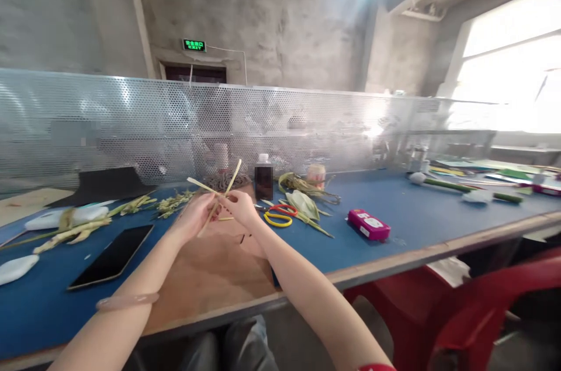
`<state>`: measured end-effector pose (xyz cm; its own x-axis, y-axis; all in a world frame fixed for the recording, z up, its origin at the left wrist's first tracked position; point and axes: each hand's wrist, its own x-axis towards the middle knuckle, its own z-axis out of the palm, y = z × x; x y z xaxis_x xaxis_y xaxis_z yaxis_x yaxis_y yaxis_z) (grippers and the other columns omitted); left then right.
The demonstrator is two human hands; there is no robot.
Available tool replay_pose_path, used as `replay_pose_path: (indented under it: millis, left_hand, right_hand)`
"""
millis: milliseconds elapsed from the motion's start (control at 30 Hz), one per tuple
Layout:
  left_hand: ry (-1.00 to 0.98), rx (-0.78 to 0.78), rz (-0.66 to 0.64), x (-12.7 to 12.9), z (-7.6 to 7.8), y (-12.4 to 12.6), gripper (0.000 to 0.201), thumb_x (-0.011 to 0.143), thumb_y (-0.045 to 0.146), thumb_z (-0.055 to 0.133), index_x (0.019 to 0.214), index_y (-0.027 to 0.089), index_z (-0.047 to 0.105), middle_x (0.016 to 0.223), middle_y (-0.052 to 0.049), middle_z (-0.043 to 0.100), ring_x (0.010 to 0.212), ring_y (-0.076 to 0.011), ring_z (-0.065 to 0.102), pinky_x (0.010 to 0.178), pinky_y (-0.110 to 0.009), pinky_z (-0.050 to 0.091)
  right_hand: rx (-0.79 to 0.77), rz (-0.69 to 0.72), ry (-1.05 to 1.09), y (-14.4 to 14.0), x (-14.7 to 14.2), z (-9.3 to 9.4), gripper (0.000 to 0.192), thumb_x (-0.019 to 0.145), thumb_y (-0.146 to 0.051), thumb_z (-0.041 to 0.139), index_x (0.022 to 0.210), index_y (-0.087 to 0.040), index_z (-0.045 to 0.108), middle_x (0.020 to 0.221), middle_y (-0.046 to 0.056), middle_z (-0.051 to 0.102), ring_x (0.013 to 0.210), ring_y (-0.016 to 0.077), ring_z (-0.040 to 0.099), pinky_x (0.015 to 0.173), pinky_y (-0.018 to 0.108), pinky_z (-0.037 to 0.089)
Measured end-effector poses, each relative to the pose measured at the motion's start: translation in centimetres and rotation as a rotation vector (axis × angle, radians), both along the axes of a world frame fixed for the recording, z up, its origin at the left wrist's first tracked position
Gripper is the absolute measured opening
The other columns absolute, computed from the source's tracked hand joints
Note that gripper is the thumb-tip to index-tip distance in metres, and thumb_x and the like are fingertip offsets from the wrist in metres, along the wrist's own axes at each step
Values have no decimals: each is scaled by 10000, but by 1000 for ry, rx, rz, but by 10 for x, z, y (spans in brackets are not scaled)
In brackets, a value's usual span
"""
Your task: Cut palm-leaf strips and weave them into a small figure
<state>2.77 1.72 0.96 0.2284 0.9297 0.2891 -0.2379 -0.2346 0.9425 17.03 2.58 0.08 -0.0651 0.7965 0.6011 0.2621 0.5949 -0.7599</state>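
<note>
My left hand point(194, 214) and my right hand point(240, 207) meet above a brown board point(210, 271) on the blue table point(394, 231). Both pinch thin pale straw strips point(214, 190) that cross each other and stick up between the fingers. A pale bangle point(127, 301) sits on my left forearm. Yellow and red-handled scissors point(279, 214) lie just right of my right hand. A dark bottle point(263, 179) stands behind the hands.
A black phone point(113, 255) lies at the left, near dried stalks and leaves point(83, 225). A pink box point(369, 225) lies to the right. A perforated metal screen point(131, 120) runs along the table's back. A red chair point(473, 307) stands at the lower right.
</note>
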Motion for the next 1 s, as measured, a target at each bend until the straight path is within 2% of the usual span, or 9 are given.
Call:
replay_pose_path:
  millis: [167,300,367,467,567,667,800,900,1000]
  left_hand:
    - [14,-3,91,-7,-4,10,220,647,253,698,811,134,612,657,-28,625,577,-145,578,497,-234,443]
    - [2,-38,95,-8,-5,10,206,638,251,705,779,132,614,629,-16,607,535,-119,547,477,-215,425]
    - [18,-31,43,-5,-4,6,183,663,268,691,761,135,614,616,-7,593,521,-106,527,464,-205,403]
    - [40,9,-12,1,-3,-1,169,722,307,641,751,142,624,595,-2,578,499,-102,502,443,-204,363]
    - [54,40,22,5,-4,-7,141,726,274,617,777,145,646,659,-18,618,551,-117,532,484,-215,380]
    - [122,69,9,6,-6,-10,185,753,320,591,785,144,638,615,-11,596,516,-107,505,464,-208,343]
    - [129,110,-46,5,-7,-9,321,814,403,478,663,138,576,544,-16,550,467,-98,470,452,-216,332]
    - [198,148,49,5,-8,-8,507,853,534,340,606,143,548,503,-26,534,419,-104,456,427,-230,326]
    - [310,223,220,5,-8,-9,525,845,565,356,543,160,499,443,-13,493,388,-111,449,407,-238,320]
  right_hand:
    - [-45,127,59,3,-5,-2,266,759,-442,591,765,-180,639,570,-27,573,511,103,525,482,192,388]
    - [-30,47,57,-2,-6,0,260,760,-437,586,747,-179,615,555,-36,548,515,96,509,475,187,376]
    - [-18,36,92,-4,-5,1,244,760,-419,584,741,-176,596,554,-42,534,515,89,498,469,181,369]
    - [-90,171,189,-7,-4,2,241,756,-410,576,729,-172,548,547,-42,535,471,79,491,428,173,370]
    - [-210,328,268,-11,-2,3,246,746,-413,578,752,-175,514,507,-46,535,402,71,461,374,170,349]
    - [-232,399,282,-15,0,2,263,713,-414,609,739,-164,533,491,-46,526,376,61,427,350,172,332]
    - [-206,454,274,-17,2,-1,269,709,-409,608,792,-156,565,507,-40,546,392,67,447,354,173,336]
    - [-175,495,199,-19,1,-3,280,701,-384,628,849,-157,557,543,-34,578,408,68,460,364,171,343]
    - [-140,505,136,-22,0,-3,286,704,-380,637,865,-163,542,582,-23,602,448,82,497,368,169,351]
